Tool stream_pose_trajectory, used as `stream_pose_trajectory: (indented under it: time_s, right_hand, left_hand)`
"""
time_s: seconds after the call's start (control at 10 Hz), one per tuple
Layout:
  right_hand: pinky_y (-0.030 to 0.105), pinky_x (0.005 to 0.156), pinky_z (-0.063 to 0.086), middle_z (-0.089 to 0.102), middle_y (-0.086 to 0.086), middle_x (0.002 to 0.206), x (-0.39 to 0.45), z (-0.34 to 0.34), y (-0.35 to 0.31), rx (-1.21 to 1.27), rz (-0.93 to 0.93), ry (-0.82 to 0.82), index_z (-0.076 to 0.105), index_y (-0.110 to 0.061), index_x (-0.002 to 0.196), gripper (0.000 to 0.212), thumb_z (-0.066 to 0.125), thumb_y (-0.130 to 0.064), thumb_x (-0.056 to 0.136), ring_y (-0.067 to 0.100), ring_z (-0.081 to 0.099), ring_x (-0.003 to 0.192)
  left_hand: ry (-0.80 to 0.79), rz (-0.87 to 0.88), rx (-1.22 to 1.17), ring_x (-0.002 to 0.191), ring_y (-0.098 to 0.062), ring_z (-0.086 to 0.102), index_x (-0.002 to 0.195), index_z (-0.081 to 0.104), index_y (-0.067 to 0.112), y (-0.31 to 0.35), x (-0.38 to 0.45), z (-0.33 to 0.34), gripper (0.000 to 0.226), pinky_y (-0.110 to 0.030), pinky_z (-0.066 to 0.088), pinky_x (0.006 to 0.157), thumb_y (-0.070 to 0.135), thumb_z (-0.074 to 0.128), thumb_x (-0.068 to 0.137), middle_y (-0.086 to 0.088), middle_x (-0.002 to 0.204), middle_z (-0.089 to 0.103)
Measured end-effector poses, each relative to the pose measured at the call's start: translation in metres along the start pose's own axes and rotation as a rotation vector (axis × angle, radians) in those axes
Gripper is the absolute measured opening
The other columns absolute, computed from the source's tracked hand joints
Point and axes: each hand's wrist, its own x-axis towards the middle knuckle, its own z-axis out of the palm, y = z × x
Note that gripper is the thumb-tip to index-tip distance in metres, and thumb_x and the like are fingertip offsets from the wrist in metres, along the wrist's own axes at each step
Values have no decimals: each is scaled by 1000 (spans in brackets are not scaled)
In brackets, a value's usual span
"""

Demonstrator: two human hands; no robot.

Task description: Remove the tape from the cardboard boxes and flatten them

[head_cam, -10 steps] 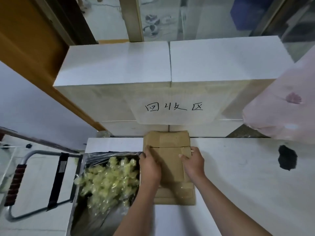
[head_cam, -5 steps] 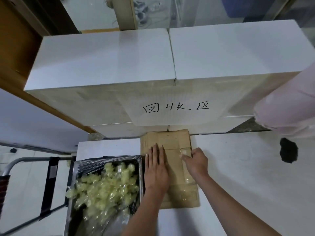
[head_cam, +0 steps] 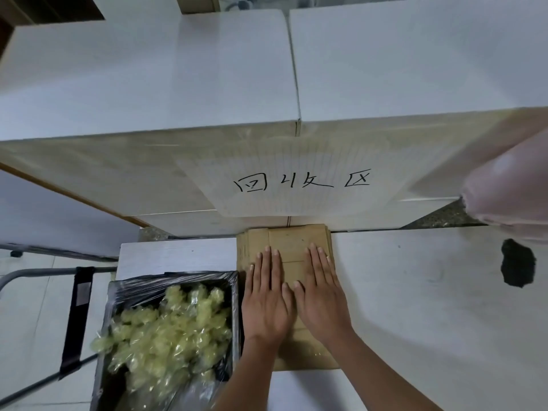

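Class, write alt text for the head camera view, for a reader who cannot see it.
Left hand and right hand press flat on a flattened cardboard box on a white table. A bin of crumpled tape sits left; large white boxes stand behind.

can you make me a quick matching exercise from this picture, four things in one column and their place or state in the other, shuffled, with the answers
Things:
1. flattened cardboard box
2. left hand
3. bin of crumpled tape
4. black patch

Places or states:
A. lined with black plastic, left of the hands
B. on the white table, far right
C. lying flat on the table under both hands, far end at the big white boxes
D. fingers straight, pressing flat beside the right hand

Pairs: 1-C, 2-D, 3-A, 4-B
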Motion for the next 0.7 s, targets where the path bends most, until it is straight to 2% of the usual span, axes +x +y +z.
stream_pose_trajectory:
  time_s: [0.2,0.3,0.4,0.5,0.6,0.7]
  right_hand:
    - [38,122,8,-3,8,167,2,13,2,-14,4,31,-1,-9,159,69,14,-47,103,20,-3,154]
    - [37,124,1,-7,7,167,2,8,0,-12,13,3,-8,-10,158,70,10,-49,103,18,-9,154]
    - [36,124,-6,-17,6,165,3,-1,-1,-25,3,-67,-15,-11,157,70,9,-48,103,18,-19,151]
    - [35,121,-13,-20,8,164,6,-20,-6,-16,5,-160,-15,-10,156,70,17,-44,104,20,-21,151]
    - [37,125,-4,-12,7,166,8,-48,-10,20,22,-244,-8,-12,158,70,28,-38,105,20,-12,153]
    - [38,126,5,6,8,167,6,-77,-10,71,-6,-253,8,-12,159,64,36,-28,103,22,4,154]
  left_hand:
    - [-4,-1,52,156,-20,3,160,12,8,-1,0,6,64,-42,12,125,35,17,102,-10,168,8]
    - [-14,-11,66,155,-21,6,159,14,7,3,0,-2,64,-42,14,124,35,16,101,-10,167,11]
    - [-71,-18,104,155,-21,2,159,9,8,6,1,-12,66,-39,6,125,37,10,100,-9,167,5]
    - [-160,-45,172,154,-19,-14,159,-11,13,9,2,-26,67,-36,-7,126,39,5,100,-6,167,-13]
    - [-212,-62,183,154,-19,-13,160,-10,13,17,-1,-47,65,-35,-11,124,40,13,105,-5,168,-13]
    - [-224,-17,154,155,-19,-7,160,-2,11,25,-8,-67,62,-35,-9,124,36,16,107,-5,169,-4]
